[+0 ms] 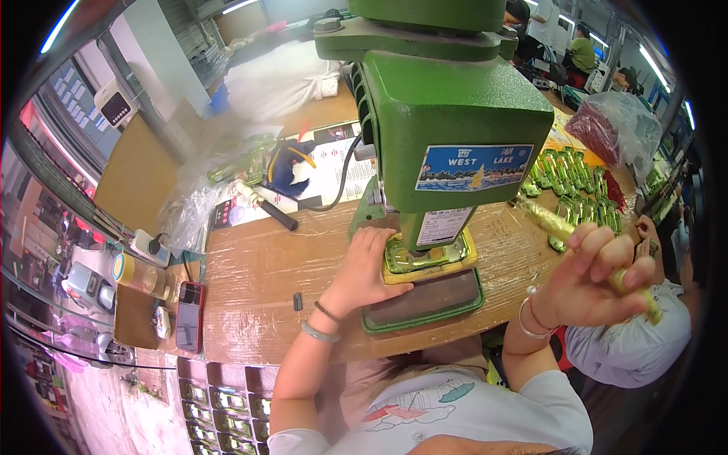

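Note:
A green bench press machine (462, 106) stands in front of me, its head lowered over a yellow block (447, 271) that carries a clear green plastic part (425, 260). My left hand (370, 265) grips the block's left side, the thumb along the near edge and the fingers behind. Under the block lies the machine's dark, green-rimmed base (425, 303). Out to the right, my right hand (599, 277) is wrapped round a yellow-covered lever handle (553, 224), which slants down from the machine's right side. The press's tip is hidden behind its head and a paper label.
Several clear green parts (565, 171) lie on the table at the right, near a person in a pale shirt (637, 334). At left are a phone (189, 317), a jar (140, 274) and a black-handled tool (273, 212). A tray of green parts (224, 406) stands below.

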Demonstrator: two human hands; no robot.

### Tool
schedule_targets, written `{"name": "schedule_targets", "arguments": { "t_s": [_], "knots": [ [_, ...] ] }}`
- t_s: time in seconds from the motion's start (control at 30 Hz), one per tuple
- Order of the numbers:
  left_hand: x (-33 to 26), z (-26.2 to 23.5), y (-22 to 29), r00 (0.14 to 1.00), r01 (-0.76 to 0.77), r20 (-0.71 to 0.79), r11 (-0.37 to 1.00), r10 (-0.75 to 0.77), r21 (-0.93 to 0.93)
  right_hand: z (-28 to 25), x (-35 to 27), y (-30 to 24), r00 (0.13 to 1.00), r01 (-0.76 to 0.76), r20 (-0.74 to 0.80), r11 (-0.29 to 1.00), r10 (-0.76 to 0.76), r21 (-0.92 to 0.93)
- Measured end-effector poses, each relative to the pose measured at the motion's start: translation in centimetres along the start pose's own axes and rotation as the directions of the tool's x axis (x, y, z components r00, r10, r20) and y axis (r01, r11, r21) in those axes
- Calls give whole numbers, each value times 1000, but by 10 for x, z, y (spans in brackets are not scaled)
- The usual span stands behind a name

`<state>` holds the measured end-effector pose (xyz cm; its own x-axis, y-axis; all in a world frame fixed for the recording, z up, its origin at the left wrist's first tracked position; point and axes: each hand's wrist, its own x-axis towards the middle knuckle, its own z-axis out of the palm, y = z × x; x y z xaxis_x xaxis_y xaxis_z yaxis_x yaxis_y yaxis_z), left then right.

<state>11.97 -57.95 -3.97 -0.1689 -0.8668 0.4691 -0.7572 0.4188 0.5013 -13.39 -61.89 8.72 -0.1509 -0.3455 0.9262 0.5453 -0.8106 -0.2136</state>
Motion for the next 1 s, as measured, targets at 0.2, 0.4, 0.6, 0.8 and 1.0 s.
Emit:
{"name": "schedule_targets", "arguments": {
  "t_s": [0.2, 0.4, 0.6, 0.8, 1.0],
  "knots": [
    [1, -2, 3, 999, -28, -20, 999, 29, 29, 2, -22, -3, 992, 88, -87, 993, -95, -77],
    [0, -10, 3, 1000, -6, 14, 999, 6, 36, 5, 46, 14, 980, -200, 36, 976, 198, 87],
    [-3, -18, 1, 992, 95, 90, 994, -91, -50, 11, 74, 27, 965, -262, 22, 965, 262, -17],
    [-3, -23, 5, 982, 144, 136, 987, -133, -72, 9, 68, 23, 970, -242, 32, 970, 242, -13],
    [-2, -24, 5, 980, 164, 123, 986, -157, -44, 8, 58, 19, 972, -232, 19, 973, 232, -17]
  ]
}}
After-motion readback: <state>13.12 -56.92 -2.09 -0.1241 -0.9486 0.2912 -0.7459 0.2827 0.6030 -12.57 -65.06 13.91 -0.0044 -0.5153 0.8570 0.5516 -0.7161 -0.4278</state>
